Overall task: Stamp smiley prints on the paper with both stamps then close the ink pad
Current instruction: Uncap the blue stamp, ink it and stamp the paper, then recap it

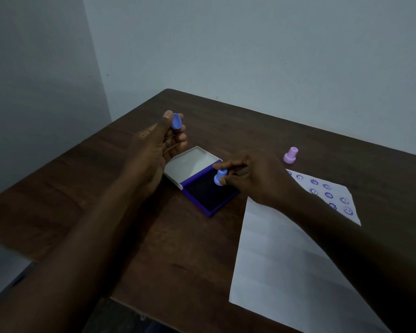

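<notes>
Two bare forearms reach in from the bottom edge over a dark wooden table (pixel 135 248). One white sheet of paper (pixel 286 265) lies at the right, nearest the viewer, partly covered by the right forearm. At its far corner sit purple prints: nine can be counted clearly, some plain smiley faces and some with a scalloped rim, and one more is half hidden beside the right wrist.

One ink pad (pixel 208 191) lies open near the table's middle, its white lid (pixel 191 164) folded back flat toward the far left and its dark inked surface facing up in a purple case.

Three stamp pieces show. The right hand (pixel 255 176) pinches one blue stamp (pixel 219 177) between thumb and forefinger, the other fingers curled in; its wide face points down at the inked surface, and whether it touches the ink cannot be told. The left hand (pixel 159 145), raised beyond the lid with the palm turned right, holds one blue cap (pixel 175 121) between thumb tip and fingertips, the fingers loosely bent. One pink stamp (pixel 290 155) stands upright by itself on the bare table, just beyond the far edge of the paper and well apart from both hands.
</notes>
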`<act>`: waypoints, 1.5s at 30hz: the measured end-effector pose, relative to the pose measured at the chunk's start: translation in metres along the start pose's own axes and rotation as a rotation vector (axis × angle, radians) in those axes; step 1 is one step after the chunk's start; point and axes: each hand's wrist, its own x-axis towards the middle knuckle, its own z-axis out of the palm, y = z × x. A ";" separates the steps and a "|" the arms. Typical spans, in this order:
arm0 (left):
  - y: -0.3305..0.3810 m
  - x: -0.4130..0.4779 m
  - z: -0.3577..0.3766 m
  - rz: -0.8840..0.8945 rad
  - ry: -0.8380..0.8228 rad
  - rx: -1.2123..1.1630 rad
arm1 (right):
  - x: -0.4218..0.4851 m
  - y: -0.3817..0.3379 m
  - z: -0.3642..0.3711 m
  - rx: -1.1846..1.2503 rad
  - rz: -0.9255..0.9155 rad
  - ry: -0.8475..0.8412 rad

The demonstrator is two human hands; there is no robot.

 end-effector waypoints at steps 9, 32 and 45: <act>0.000 0.001 0.004 0.004 0.013 -0.010 | 0.004 -0.003 -0.002 0.000 -0.065 -0.014; -0.003 -0.003 0.003 0.015 0.012 0.039 | 0.005 -0.009 -0.002 -0.058 -0.069 -0.017; -0.013 0.005 0.001 0.003 -0.183 0.105 | -0.056 0.030 -0.067 0.612 0.258 0.368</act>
